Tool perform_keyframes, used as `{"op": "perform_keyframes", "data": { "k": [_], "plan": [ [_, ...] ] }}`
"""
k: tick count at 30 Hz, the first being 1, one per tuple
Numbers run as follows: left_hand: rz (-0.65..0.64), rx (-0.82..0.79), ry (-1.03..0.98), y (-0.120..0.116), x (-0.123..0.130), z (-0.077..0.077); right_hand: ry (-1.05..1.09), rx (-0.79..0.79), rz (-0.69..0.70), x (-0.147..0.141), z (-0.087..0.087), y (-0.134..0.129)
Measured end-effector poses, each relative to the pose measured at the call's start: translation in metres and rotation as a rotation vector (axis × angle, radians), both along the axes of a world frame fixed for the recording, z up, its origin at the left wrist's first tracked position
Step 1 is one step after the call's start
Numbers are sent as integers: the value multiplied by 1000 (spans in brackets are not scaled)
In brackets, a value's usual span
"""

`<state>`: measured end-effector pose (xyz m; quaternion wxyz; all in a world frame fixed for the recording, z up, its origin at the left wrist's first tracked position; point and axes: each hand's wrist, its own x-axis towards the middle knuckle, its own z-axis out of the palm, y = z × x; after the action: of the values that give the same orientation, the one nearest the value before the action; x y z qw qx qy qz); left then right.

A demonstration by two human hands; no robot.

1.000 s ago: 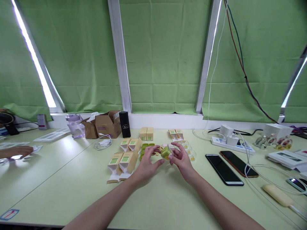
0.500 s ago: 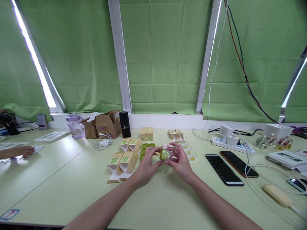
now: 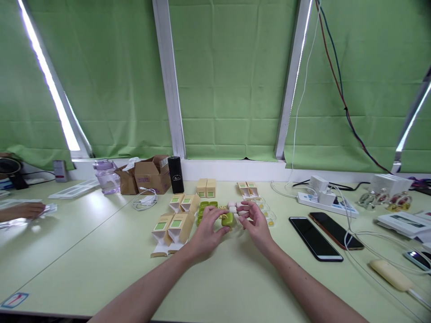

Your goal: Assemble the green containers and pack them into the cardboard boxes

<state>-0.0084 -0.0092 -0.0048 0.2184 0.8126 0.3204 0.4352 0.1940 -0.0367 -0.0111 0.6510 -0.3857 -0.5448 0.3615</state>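
My left hand (image 3: 209, 231) pinches a small rounded green case (image 3: 227, 219) with a yellowish cord, above the table. Just right of it, my right hand (image 3: 256, 226) has its fingers curled with the thumb opposite; something faint and see-through may be between them, but I cannot make it out. Behind my left fingers lie several green pieces (image 3: 203, 207) in rows. Small pale pink and white blocks (image 3: 232, 206) sit between the hands. Clear rounded pieces with yellow spots (image 3: 270, 221) lie past my right hand.
Opened cream boxes (image 3: 180, 224) stand left of my hands; closed cream boxes (image 3: 206, 188) are farther back. Two phones (image 3: 315, 238), a power strip (image 3: 332, 206) and loose white cables lie right. A cardboard box (image 3: 151, 176) and black bottle (image 3: 175, 175) stand back left. Another person's hand (image 3: 28, 211) is far left.
My right fingers have drawn slightly right, away from the green case. The clear part seen on the case's right side earlier no longer shows there. My left hand still holds the case.
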Motion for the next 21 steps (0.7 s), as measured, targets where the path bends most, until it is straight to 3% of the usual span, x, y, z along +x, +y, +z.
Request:
{"op": "perform_keyframes", "data": {
  "k": [4, 9, 15, 21],
  "plan": [
    [-13, 52, 149, -2, -2, 2, -16, 8, -187, 7, 1, 5],
    [-26, 96, 280, -8, -1, 7, -39, 28, -270, 11, -1, 8],
    [-19, 127, 296, -11, 1, 8, -68, 48, -363, 16, 0, 10],
    [-6, 142, 314, -11, 0, 9, -233, 52, -475, 39, 3, 19]
  ]
}}
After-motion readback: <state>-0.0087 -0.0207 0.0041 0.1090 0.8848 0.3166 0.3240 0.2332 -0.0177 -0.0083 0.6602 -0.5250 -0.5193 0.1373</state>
